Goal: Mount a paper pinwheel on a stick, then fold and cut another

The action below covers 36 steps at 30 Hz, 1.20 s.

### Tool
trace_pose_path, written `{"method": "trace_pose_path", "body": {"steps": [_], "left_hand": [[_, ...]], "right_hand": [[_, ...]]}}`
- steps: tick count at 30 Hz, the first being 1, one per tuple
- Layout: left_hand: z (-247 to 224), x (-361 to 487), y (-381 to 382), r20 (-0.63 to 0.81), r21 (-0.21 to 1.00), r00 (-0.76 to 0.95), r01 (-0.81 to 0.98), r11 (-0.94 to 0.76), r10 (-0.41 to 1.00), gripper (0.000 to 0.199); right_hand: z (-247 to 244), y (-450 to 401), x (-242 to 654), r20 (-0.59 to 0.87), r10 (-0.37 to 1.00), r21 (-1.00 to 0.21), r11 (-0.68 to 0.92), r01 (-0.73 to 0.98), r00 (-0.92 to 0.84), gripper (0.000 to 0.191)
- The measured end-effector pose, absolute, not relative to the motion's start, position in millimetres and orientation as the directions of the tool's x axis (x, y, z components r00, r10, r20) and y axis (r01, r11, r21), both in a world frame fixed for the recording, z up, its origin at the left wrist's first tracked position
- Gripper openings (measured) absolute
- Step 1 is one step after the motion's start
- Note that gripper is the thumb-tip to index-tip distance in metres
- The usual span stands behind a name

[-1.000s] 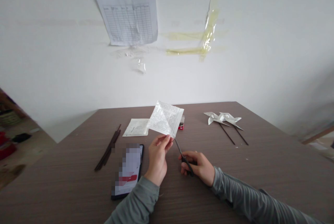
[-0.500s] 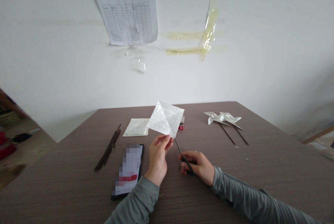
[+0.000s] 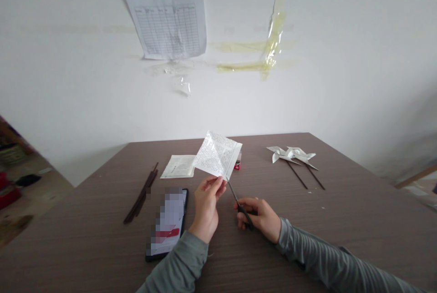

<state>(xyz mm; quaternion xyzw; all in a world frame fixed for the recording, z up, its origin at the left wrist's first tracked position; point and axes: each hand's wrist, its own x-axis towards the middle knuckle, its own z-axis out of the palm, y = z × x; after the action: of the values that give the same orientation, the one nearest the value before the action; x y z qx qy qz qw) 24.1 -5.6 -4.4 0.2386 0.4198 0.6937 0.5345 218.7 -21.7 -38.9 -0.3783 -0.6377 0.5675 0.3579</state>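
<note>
Head view: we look across a brown, wood-grained worktop [image 3: 102, 256].
Left hand [image 3: 206, 213]: we pinch the near corner of a flat, creased, printed paper square [image 3: 218, 154], raised just beyond our grip.
Right hand [image 3: 262, 218]: closed around the dark handles of our scissors [image 3: 246, 219], thin tip at that same corner.
Phone [image 3: 167, 224]: dark-edged, just beside our left hand.
Pinwheels [image 3: 302, 155]: two, folded paper on slim sticks [image 3: 316, 178], at far right.
Printed sheet [image 3: 175, 167]: lying flat, partly behind the paper square.
Rods [image 3: 141, 196]: dark, bundled left of the phone.
Red box [image 3: 237, 166]: partly hidden by the paper square.
</note>
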Motion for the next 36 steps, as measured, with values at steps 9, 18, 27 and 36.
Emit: {"method": "trace_pose_path", "body": {"steps": [9, 18, 27, 36], "left_hand": [[-3.8, 23.3, -5.5, -0.107, 0.852, -0.323, -0.517, -0.081, 0.94, 0.047], [-1.8, 22.1, -6.5, -0.114, 0.847, -0.305, -0.527, -0.068, 0.946, 0.045], [-3.6, 23.2, -6.6, -0.102, 0.868, -0.291, -0.493, -0.058, 0.951, 0.044], [-3.1, 23.3, -8.2, -0.107, 0.872, -0.276, -0.487, -0.043, 0.955, 0.044]], "right_hand": [[-38.7, -23.8, 219.5, 0.025, 0.885, -0.996, 0.06, 0.06, -0.466, 0.053], [-43.1, -23.0, 219.0, 0.021, 0.895, -0.997, 0.051, 0.055, -0.446, 0.053], [-34.0, -24.9, 218.4, 0.011, 0.904, -0.998, 0.039, 0.057, -0.427, 0.055], [-30.8, -26.6, 216.6, 0.02, 0.909, -0.997, 0.048, 0.058, -0.417, 0.053]]}}
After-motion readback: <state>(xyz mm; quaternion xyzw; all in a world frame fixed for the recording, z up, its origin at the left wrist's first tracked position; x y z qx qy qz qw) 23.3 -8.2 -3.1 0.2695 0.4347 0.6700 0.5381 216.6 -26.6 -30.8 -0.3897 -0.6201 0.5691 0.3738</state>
